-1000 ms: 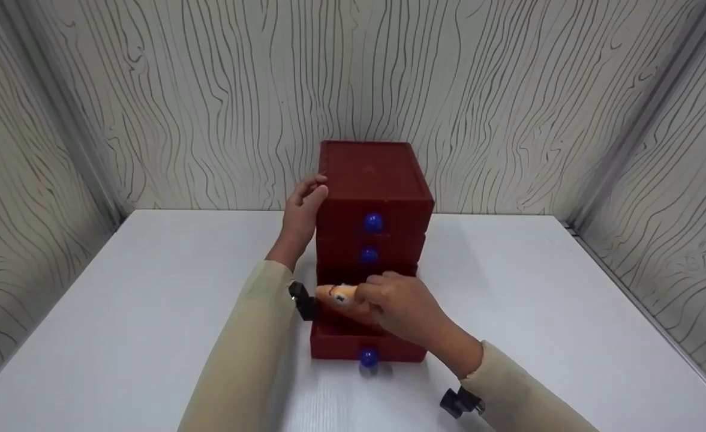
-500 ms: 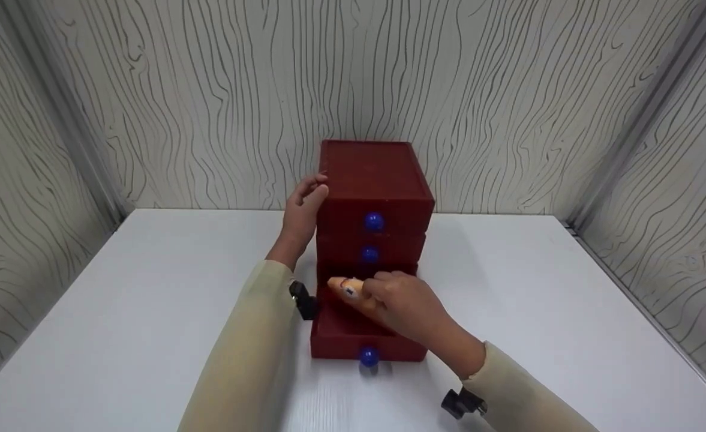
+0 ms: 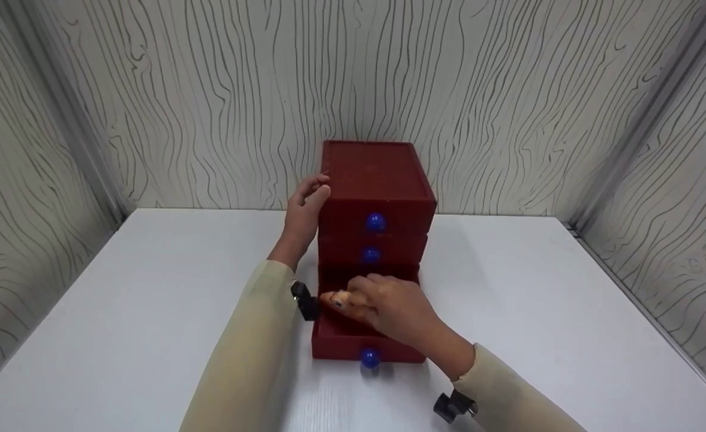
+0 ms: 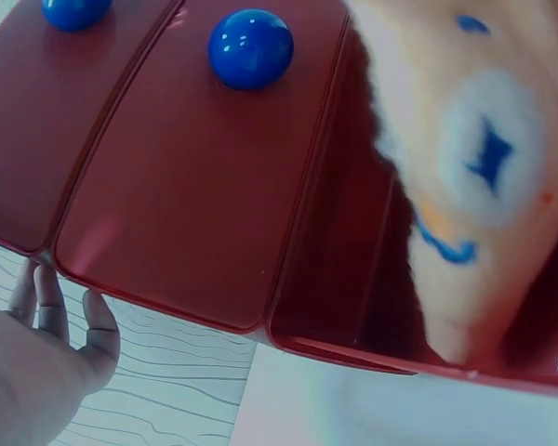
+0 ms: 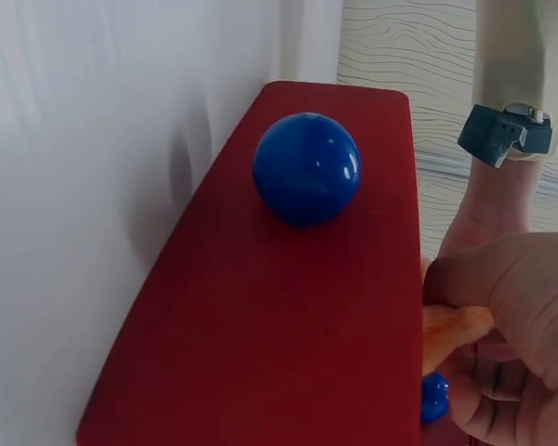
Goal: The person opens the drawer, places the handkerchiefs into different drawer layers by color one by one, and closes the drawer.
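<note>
A dark red drawer cabinet (image 3: 370, 171) with blue round knobs stands in the middle of the table. Its bottom drawer (image 3: 341, 348) is pulled out toward me. My right hand (image 3: 391, 303) pinches an orange plush toy (image 3: 336, 300) inside that drawer's opening, its pointed end toward the left. Up close in the left wrist view, the plush (image 4: 488, 232) shows a white round patch with a dark star shape and a curved blue line. My left hand (image 3: 303, 210) rests against the cabinet's left side, fingertips at the top edge. The part of the plush under my right hand is hidden.
The two upper drawers are closed, with their blue knobs (image 3: 375, 222) facing me. A white table (image 3: 149, 312) spreads around the cabinet. Behind it stands a wood-grain patterned wall (image 3: 239, 102), and similar walls flank both sides.
The plush toy and my right hand first shifted slightly right, then back left and lower into the drawer. My left hand stays in place on the cabinet.
</note>
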